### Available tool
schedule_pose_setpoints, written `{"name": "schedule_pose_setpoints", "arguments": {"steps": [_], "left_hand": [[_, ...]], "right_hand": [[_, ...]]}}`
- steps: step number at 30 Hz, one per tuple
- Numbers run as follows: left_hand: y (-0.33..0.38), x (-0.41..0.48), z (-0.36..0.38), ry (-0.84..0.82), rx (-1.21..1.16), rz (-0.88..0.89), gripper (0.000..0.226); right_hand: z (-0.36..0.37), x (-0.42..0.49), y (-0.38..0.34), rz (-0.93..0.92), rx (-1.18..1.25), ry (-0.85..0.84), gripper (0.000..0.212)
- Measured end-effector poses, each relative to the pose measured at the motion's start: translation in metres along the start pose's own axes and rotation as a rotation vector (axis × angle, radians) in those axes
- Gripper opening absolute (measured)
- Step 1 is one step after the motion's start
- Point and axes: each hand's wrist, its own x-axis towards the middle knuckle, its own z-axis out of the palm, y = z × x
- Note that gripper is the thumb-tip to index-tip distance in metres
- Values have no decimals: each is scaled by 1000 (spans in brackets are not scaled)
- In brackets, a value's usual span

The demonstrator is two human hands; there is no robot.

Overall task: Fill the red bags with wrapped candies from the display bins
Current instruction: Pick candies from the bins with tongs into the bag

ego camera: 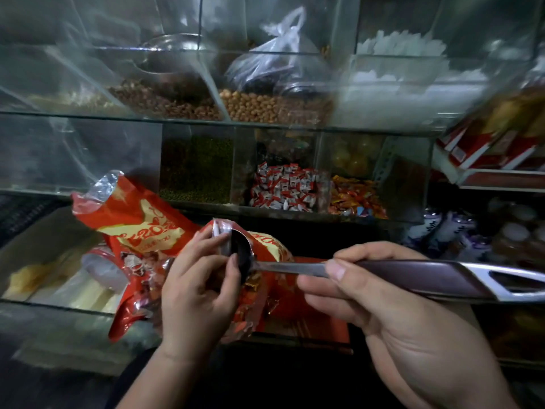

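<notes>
1. Clear glass display case: two rows of bins fill the upper view. The upper row holds brown nuts, tan round nuts and white pieces. The lower row holds green beans, then two bins of wrapped sweets.
2. Open red foil bag with yellow print and silver lining: lies at left in front of the lower row, mouth pointing up and to the left.
3. Second red foil bag of the same print: sits just right of the first, at centre, below the sweets bins. Its silver-lined mouth faces the camera.
4. Metal ladle with a dark maroon handle: lies near level, handle to the right. Its bowl is at the mouth of the second bag.
5. Right hand: grip closed round the ladle handle, thumb on top, fingers curled beneath.
6. Left hand: grip pinches the rim of the second bag's mouth between thumb and fingers, just beside the ladle bowl.
7. Red-and-white wrapped candies: piled in the lower-row bin above the second bag.
8. Orange and yellow wrapped candies: in the bin adjoining on the right.
</notes>
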Motion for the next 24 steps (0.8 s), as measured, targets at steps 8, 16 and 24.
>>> {"name": "schedule_pose_setpoints", "arguments": {"steps": [8, 16, 24], "left_hand": [[28, 87, 37, -81, -55, 237, 18], [81, 136, 150, -411, -140, 295, 11], [77, 145, 263, -630, -8, -14, 50]], "right_hand": [[-17, 13, -31, -155, 160, 214, 14], [-81, 41, -48, -139, 333, 509, 28], [-104, 118, 2, -324, -26, 619, 20]]}}
